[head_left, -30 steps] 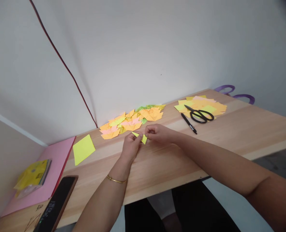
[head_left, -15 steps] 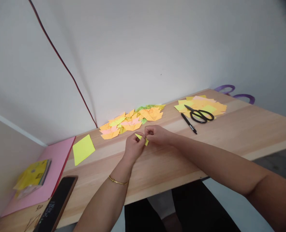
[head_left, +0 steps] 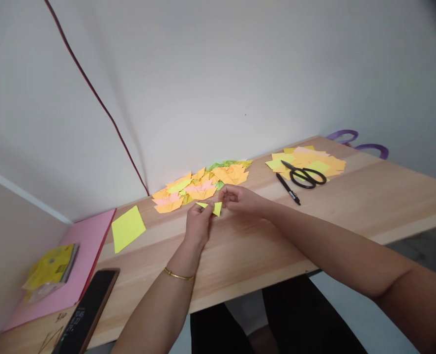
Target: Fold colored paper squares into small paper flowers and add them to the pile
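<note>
My left hand (head_left: 198,223) pinches a small folded piece of yellow paper (head_left: 217,209) between thumb and fingers, just above the table. Part of the paper is hidden behind the thumb. My right hand (head_left: 238,200) is at the paper's right end, its fingers loosely curled and a little apart, with the fingertips close to the upper right corner. Whether they touch it I cannot tell. Beyond both hands lies a row of folded paper flowers (head_left: 201,189) in orange, pink, yellow and green, along the wall.
Black-handled scissors (head_left: 304,175) rest on a pile of coloured paper sheets (head_left: 334,164), beside a black pen (head_left: 288,189). At left are a yellow paper square (head_left: 128,229), a pink sheet (head_left: 87,236) under a yellow packet (head_left: 50,268), and a phone (head_left: 88,307).
My hands came together over the paper, then drew apart. The left hand moved back left with the paper, and the right fingers loosened, leaving the paper's right end showing.
</note>
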Demonstrator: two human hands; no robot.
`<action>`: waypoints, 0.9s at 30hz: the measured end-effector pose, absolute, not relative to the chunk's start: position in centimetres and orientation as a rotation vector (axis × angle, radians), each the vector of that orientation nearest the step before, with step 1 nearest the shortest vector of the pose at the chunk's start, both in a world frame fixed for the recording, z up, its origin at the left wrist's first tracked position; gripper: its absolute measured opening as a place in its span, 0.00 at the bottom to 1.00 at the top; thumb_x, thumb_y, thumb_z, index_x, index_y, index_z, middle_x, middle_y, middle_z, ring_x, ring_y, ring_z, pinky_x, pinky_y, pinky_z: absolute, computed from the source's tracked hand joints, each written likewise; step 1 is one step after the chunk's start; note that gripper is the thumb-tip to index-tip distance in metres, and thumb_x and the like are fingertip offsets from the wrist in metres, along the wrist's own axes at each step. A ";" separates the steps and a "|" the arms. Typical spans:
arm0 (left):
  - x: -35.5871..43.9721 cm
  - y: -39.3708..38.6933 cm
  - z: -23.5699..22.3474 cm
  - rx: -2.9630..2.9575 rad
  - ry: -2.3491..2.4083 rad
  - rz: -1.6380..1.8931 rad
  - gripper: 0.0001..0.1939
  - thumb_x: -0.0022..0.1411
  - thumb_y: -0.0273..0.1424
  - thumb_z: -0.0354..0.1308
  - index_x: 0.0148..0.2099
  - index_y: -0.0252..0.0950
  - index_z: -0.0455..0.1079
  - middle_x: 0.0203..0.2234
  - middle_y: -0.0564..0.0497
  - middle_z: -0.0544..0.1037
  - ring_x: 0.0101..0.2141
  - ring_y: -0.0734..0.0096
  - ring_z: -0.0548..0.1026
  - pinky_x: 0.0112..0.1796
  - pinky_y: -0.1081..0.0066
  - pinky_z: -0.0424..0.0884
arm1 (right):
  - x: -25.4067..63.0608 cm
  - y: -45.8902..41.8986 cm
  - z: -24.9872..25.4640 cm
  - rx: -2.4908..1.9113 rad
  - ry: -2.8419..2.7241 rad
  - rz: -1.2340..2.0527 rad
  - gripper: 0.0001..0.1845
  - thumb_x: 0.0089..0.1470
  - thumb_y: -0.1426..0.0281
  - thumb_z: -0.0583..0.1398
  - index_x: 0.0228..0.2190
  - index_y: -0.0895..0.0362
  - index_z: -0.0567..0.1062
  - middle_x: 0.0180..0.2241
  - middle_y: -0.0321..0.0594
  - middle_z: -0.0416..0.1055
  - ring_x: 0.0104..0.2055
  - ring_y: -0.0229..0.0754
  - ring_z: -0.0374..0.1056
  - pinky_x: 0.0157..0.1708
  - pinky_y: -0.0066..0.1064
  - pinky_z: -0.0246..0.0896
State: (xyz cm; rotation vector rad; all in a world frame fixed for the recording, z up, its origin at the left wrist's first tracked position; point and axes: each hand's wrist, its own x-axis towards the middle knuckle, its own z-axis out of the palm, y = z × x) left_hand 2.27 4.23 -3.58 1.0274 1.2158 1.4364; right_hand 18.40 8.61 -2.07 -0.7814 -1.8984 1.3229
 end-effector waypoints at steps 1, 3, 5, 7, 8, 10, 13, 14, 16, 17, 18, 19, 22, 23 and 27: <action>2.4 4.2 -3.4 0.967 1.186 1.444 0.12 0.46 0.35 0.63 0.30 0.32 0.68 0.23 0.53 0.71 0.24 0.77 0.68 0.28 0.75 0.64 | 18.4 8.6 -2.1 -0.732 -1.930 1.308 0.15 0.40 0.78 0.55 0.35 0.56 0.67 0.29 0.34 0.68 0.31 0.35 0.65 0.32 0.27 0.59; 2.6 4.1 -3.1 0.860 1.131 1.440 0.12 0.43 0.34 0.65 0.29 0.33 0.67 0.23 0.54 0.71 0.25 0.77 0.69 0.28 0.74 0.65 | 18.3 8.4 -2.2 -0.652 -2.010 1.235 0.18 0.39 0.79 0.56 0.37 0.56 0.67 0.31 0.35 0.68 0.32 0.35 0.64 0.35 0.28 0.60; 2.8 4.0 -2.7 0.791 1.105 1.420 0.13 0.42 0.33 0.66 0.28 0.33 0.67 0.23 0.55 0.71 0.25 0.77 0.69 0.28 0.74 0.65 | 18.1 8.3 -2.3 -0.605 -2.057 1.148 0.18 0.39 0.80 0.56 0.36 0.56 0.68 0.33 0.36 0.67 0.33 0.34 0.63 0.36 0.29 0.60; 2.9 3.8 -2.4 0.773 1.102 1.403 0.13 0.41 0.33 0.66 0.27 0.34 0.67 0.22 0.56 0.70 0.23 0.79 0.68 0.27 0.75 0.65 | 18.0 8.2 -2.4 -0.586 -2.064 1.104 0.16 0.39 0.80 0.56 0.34 0.57 0.68 0.33 0.37 0.66 0.32 0.34 0.62 0.35 0.28 0.61; 2.9 3.8 -2.4 0.778 1.103 1.398 0.12 0.41 0.33 0.66 0.27 0.34 0.67 0.22 0.56 0.69 0.22 0.80 0.66 0.26 0.75 0.64 | 18.0 8.2 -2.5 -0.594 -2.062 1.096 0.15 0.39 0.80 0.56 0.33 0.57 0.68 0.33 0.37 0.66 0.32 0.34 0.62 0.35 0.28 0.61; 2.8 3.8 -2.4 0.806 1.099 1.388 0.11 0.42 0.32 0.65 0.26 0.34 0.67 0.22 0.56 0.69 0.20 0.82 0.64 0.24 0.76 0.63 | 18.0 8.2 -2.5 -0.633 -2.058 1.095 0.11 0.41 0.78 0.56 0.32 0.57 0.69 0.31 0.37 0.66 0.30 0.34 0.62 0.33 0.27 0.60; 2.6 3.8 -2.6 0.841 1.079 1.358 0.09 0.44 0.31 0.64 0.25 0.34 0.67 0.20 0.56 0.68 0.19 0.82 0.63 0.24 0.74 0.63 | 18.1 8.4 -2.5 -0.677 -2.041 1.095 0.05 0.46 0.74 0.57 0.30 0.58 0.69 0.29 0.36 0.66 0.29 0.34 0.61 0.31 0.27 0.58; 2.5 3.8 -2.7 0.841 1.071 1.349 0.08 0.44 0.31 0.63 0.25 0.34 0.67 0.19 0.56 0.68 0.19 0.81 0.64 0.24 0.74 0.64 | 18.2 8.5 -2.5 -0.675 -2.040 1.088 0.04 0.47 0.72 0.57 0.30 0.58 0.69 0.28 0.36 0.66 0.29 0.34 0.61 0.31 0.26 0.57; 2.4 3.9 -2.7 0.829 1.052 1.336 0.07 0.44 0.30 0.63 0.26 0.34 0.68 0.19 0.55 0.69 0.19 0.80 0.66 0.25 0.73 0.66 | 18.3 8.5 -2.4 -0.660 -2.053 1.066 0.07 0.50 0.68 0.57 0.30 0.59 0.70 0.28 0.36 0.66 0.28 0.33 0.59 0.30 0.26 0.56; 2.3 3.8 -2.7 0.823 1.039 1.328 0.08 0.43 0.30 0.63 0.26 0.34 0.68 0.20 0.55 0.70 0.19 0.79 0.67 0.25 0.73 0.67 | 18.3 8.5 -2.3 -0.653 -2.065 1.051 0.09 0.51 0.66 0.56 0.30 0.59 0.70 0.28 0.36 0.65 0.28 0.33 0.59 0.29 0.25 0.55; 2.3 3.8 -2.6 0.818 1.025 1.320 0.08 0.43 0.29 0.63 0.27 0.34 0.68 0.20 0.55 0.71 0.19 0.78 0.68 0.26 0.72 0.67 | 18.4 8.5 -2.2 -0.646 -2.078 1.033 0.10 0.52 0.64 0.56 0.30 0.59 0.70 0.27 0.36 0.65 0.28 0.33 0.58 0.28 0.25 0.54; 2.3 3.8 -2.5 0.814 1.013 1.310 0.09 0.42 0.29 0.63 0.27 0.33 0.68 0.20 0.54 0.71 0.20 0.77 0.69 0.26 0.71 0.68 | 18.5 8.5 -2.1 -0.642 -2.091 1.013 0.11 0.53 0.63 0.56 0.30 0.59 0.70 0.27 0.36 0.65 0.28 0.33 0.58 0.28 0.25 0.54; 2.2 3.6 -2.1 0.811 0.994 1.278 0.10 0.42 0.28 0.64 0.28 0.33 0.67 0.20 0.54 0.72 0.21 0.73 0.73 0.29 0.68 0.71 | 18.8 8.5 -1.6 -0.644 -2.127 0.960 0.12 0.54 0.63 0.55 0.30 0.59 0.70 0.28 0.37 0.65 0.29 0.34 0.58 0.29 0.25 0.54; 2.2 3.5 -2.0 0.809 0.993 1.270 0.10 0.42 0.28 0.64 0.28 0.33 0.67 0.20 0.53 0.73 0.21 0.72 0.73 0.30 0.67 0.71 | 18.9 8.4 -1.4 -0.643 -2.138 0.949 0.12 0.54 0.63 0.54 0.31 0.59 0.70 0.28 0.37 0.65 0.29 0.34 0.59 0.30 0.25 0.54; 2.0 3.5 -1.8 0.808 1.005 1.237 0.12 0.43 0.32 0.65 0.28 0.33 0.66 0.21 0.52 0.73 0.22 0.68 0.75 0.30 0.65 0.72 | 19.2 8.4 -1.0 -0.639 -2.185 0.931 0.09 0.53 0.65 0.55 0.31 0.59 0.69 0.28 0.37 0.66 0.30 0.35 0.59 0.30 0.26 0.54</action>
